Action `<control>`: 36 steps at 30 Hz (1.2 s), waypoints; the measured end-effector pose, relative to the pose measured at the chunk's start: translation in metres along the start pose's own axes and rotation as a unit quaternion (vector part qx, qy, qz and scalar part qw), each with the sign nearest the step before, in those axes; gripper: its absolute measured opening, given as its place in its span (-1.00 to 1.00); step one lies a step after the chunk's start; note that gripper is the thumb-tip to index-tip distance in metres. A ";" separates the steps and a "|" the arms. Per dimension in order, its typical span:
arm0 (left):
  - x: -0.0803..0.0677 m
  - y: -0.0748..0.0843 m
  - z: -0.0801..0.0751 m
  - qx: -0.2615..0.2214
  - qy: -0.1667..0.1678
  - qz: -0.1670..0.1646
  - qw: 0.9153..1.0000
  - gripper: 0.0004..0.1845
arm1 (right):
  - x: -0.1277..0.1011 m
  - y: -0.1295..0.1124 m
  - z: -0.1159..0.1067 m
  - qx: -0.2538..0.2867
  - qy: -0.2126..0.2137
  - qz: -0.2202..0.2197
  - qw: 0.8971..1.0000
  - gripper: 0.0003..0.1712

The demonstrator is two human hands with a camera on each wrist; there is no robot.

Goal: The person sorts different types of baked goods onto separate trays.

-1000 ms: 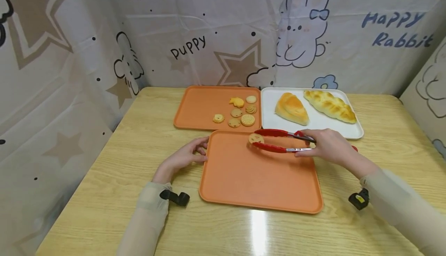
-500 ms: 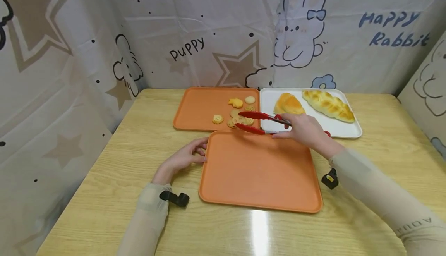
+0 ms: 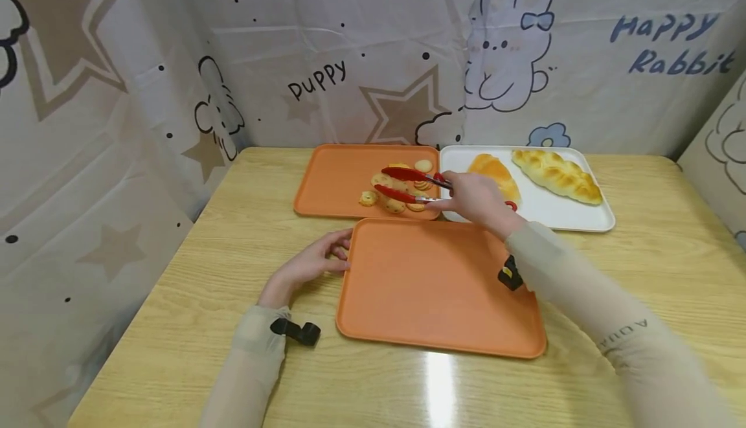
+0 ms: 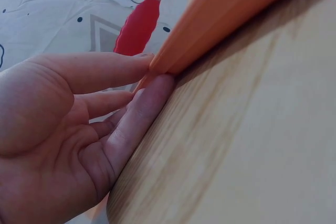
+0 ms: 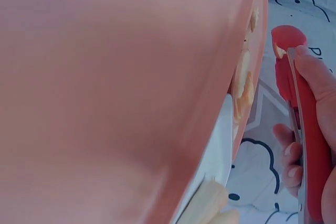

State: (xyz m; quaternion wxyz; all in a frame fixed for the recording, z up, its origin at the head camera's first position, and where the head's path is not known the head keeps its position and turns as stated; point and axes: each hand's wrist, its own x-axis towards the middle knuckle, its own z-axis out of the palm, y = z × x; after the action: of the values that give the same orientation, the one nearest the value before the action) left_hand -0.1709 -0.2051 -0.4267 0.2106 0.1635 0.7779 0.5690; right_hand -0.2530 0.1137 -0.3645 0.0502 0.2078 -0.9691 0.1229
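While the right hand (image 3: 474, 196) grips the red tongs (image 3: 408, 184) by their handle end, fingers curled round both arms, the tongs run along a nine-to-three line: the tips point toward nine o'clock from the hand and reach out over the far orange tray (image 3: 332, 182). The tong arms stand a little apart at the tips, and the cookies (image 3: 396, 202) lie directly beneath and between them, clustered at the three o'clock side of that tray. Whether a cookie is pinched between the tips cannot be told; the cluster blurs together there. From the hand, then, the cookies lie at about nine to ten o'clock, at the length of the tongs.

Closer in, the left hand (image 3: 309, 263) rests on the wooden table (image 3: 233, 234) at the nine o'clock edge of the near orange tray (image 3: 437, 285), fingers straight and relaxed with the fingertips (image 4: 149, 64) touching the rim. It is well apart from the cookies, so the right hand is the nearer. At three o'clock of the far tray sits the white tray (image 3: 594, 217) with two bread loaves (image 3: 556, 174).
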 end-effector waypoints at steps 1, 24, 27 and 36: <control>0.000 0.000 0.000 0.002 0.000 0.000 1.000 -0.22 | 0.003 -0.002 0.001 -0.002 -0.004 0.003 1.000 -0.40; 0.000 0.000 0.002 0.004 -0.001 -0.008 1.000 -0.23 | 0.034 -0.016 0.018 -0.026 -0.024 0.027 0.999 -0.26; 0.001 0.000 0.002 0.003 -0.001 -0.008 1.000 -0.24 | 0.031 -0.014 0.016 -0.011 -0.027 0.032 0.999 -0.24; 0.002 -0.002 0.002 0.006 0.000 -0.003 1.000 -0.23 | 0.011 -0.005 0.008 0.024 -0.020 0.037 0.999 -0.29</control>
State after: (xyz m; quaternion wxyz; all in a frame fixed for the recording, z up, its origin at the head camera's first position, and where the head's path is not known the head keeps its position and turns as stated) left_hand -0.1719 -0.2031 -0.4294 0.2112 0.1624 0.7821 0.5634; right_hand -0.2616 0.1029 -0.3695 0.0217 0.1755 -0.9737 0.1436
